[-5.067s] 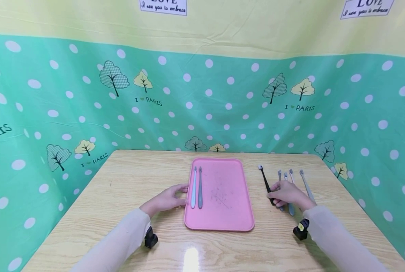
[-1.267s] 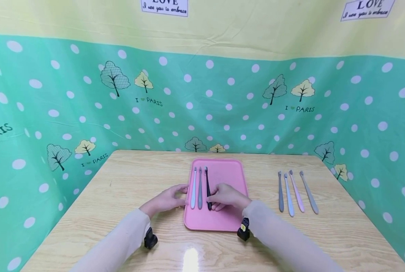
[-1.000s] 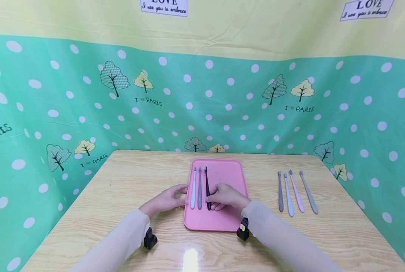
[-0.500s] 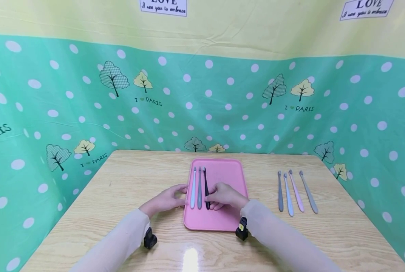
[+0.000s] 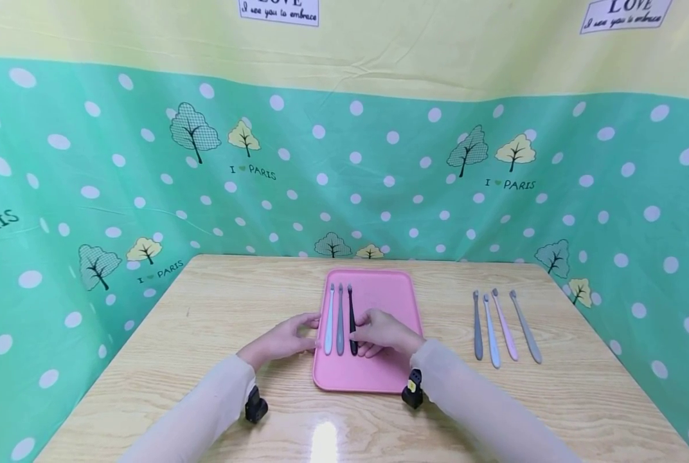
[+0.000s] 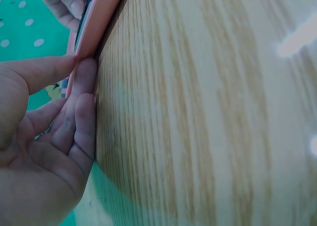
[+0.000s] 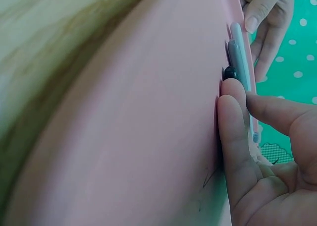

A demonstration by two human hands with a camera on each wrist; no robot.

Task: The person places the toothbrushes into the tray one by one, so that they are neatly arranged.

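On the pink tray (image 5: pixel 382 292) a light blue toothbrush (image 5: pixel 330 321), a grey toothbrush (image 5: pixel 340 325) and a black toothbrush (image 5: pixel 351 308) lie side by side, heads toward the back. My right hand (image 5: pixel 386 333) pinches the black toothbrush by its handle; the right wrist view shows its rounded black end (image 7: pixel 230 72) just beyond the fingertips, close over the tray floor. At the tray's left edge, my left hand (image 5: pixel 283 337) holds the rim, its thumb (image 6: pixel 62 67) on top and a finger (image 6: pixel 85 75) against the outer side.
To the right on the wooden table (image 5: pixel 229 289) lie a dark grey toothbrush (image 5: pixel 477 328), a blue toothbrush (image 5: pixel 492 334), a pink toothbrush (image 5: pixel 505 326) and a grey toothbrush (image 5: pixel 526 329). A green dotted curtain (image 5: pixel 350 180) hangs behind the table.
The black toothbrush has come from the right-hand group onto the tray in my right hand. Over the last second it has shifted slightly within the row. My left hand has stayed put.
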